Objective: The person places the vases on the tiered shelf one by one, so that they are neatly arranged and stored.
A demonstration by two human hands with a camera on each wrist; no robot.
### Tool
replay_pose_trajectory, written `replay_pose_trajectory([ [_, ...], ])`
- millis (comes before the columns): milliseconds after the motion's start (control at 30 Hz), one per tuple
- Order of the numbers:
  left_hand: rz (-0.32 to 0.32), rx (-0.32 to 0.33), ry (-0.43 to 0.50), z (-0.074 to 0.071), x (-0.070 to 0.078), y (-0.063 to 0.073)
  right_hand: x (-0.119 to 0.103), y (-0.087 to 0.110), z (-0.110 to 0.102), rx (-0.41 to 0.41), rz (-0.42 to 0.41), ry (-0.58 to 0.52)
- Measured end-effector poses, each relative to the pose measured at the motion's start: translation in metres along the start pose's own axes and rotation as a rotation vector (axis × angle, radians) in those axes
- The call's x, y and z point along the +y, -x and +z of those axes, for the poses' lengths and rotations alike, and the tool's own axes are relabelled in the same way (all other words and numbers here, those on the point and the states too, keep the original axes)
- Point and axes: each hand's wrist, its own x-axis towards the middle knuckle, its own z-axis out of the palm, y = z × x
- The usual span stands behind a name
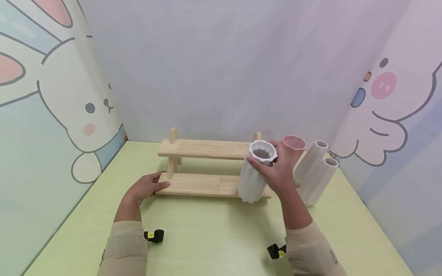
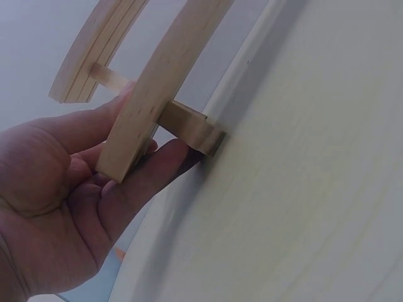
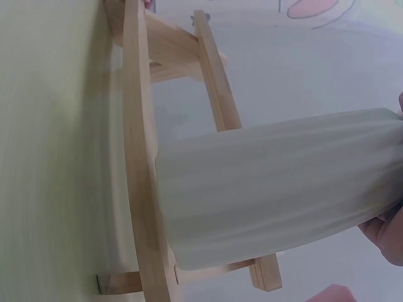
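A two-tier wooden rack [image 1: 200,184] stands toward the back of the table. My left hand [image 1: 146,186] grips the left end of its lower board, thumb on top and fingers underneath, as the left wrist view [image 2: 141,113] also bears out. Near its top rim, my right hand [image 1: 277,172] holds a white fluted vase [image 1: 253,180], thumb at the front of the rim. The vase's base is right at the lower board's right end, close over it in the right wrist view. That vase hides part of the rack's right side.
Right of the rack stand a pink vase [image 1: 295,147], partly behind my right hand, and two more white vases, one farther back [image 1: 310,159] and one nearer [image 1: 319,184]. A pale curtain wall [image 1: 214,69] rises behind the table [image 1: 207,237], with cartoon-printed panels at both sides.
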Motion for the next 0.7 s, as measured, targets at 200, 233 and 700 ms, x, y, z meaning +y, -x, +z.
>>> replay_pose_trajectory([
  [200, 0.013, 0.001, 0.003, 0.0, 0.0, 0.001, -0.001, -0.002, 0.006, -0.003, 0.005, -0.001],
  [233, 0.013, 0.001, 0.003, 0.0, 0.0, 0.001, -0.001, -0.002, 0.007, -0.004, 0.003, 0.0],
  [700, 0.026, 0.004, 0.0, 0.001, -0.001, -0.001, -0.001, -0.007, 0.018, -0.009, -0.025, 0.058],
])
